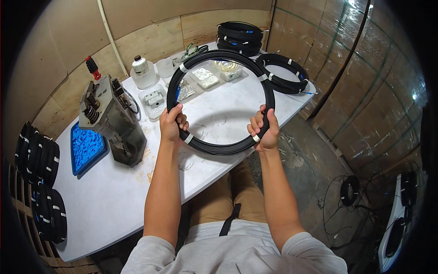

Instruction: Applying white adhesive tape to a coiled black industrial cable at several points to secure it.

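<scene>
A large coil of black cable [218, 148], bound with several white bands, is held up over the white table [200, 171]. My left hand [172, 124] wraps round its lower left side, close to a white band and a short blue piece on the ring. On the lower right side, my right hand [266, 129] grips the coil beside another white band. Through the ring I see clear trays of small parts, among them one with silvery pieces [206, 78] and one with a pale roll [228, 68].
A metal press [121, 123] stands at left beside a blue tray of small blue parts [87, 148]. Behind are a white bottle [140, 65] and green-handled pliers [190, 49]. More coils [238, 39] are stacked at the back. Other coils [36, 153] sit at far left, and a loose coil [350, 191] lies on the floor.
</scene>
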The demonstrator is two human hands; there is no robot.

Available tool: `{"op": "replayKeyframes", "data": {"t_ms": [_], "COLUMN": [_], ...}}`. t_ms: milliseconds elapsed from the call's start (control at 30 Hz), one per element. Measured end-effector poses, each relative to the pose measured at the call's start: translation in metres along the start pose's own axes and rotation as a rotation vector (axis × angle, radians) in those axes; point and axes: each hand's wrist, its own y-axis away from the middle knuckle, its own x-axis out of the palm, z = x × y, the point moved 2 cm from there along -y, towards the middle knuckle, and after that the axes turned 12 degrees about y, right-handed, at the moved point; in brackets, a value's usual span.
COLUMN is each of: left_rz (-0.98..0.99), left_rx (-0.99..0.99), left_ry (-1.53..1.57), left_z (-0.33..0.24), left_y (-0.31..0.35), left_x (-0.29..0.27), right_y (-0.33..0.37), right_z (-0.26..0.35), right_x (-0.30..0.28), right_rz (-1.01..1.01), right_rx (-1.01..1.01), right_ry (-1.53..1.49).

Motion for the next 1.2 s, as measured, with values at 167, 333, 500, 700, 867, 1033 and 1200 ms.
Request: {"op": "replayKeyframes", "data": {"t_ms": [167,333,500,700,867,1033,1200], "left_rz": [-0.025,0.037,0.532,0.362,0.184,0.343,0.331], "left_rx": [0.319,0.404,-0.216,-0.123,-0.006,-0.223,0.029], "left_ry": [-0.185,-0.246,0.57,0.683,0.629,0.391,0.0], "left_z": [-0.003,-0.022,-0.025,-0.022,-0.021,-0.027,-0.029], "left_y": [-0.005,0.017,0.03,0.021,0.026,0.06,0.087], "left_x": [0.007,0.052,0.15,0.17,0.169,0.174,0.186], "right_y": [0.008,0.021,0.037,0.052,0.057,0.051,0.052], "right_z": [0.034,0.063,0.056,0.035,0.034,0.035,0.03], "right_x": [0.029,0.055,0.071,0.081,0.087,0.087,0.093], "right_rz": [0.078,0.008,-0.143,-0.25,-0.271,-0.273,-0.243], "right_rx": [-0.199,-0.417,-0.581,-0.701,-0.835,-0.974,-1.121], "right_ry": [0.034,0.572,0.903,1.116,1.245,1.278,1.374]}}
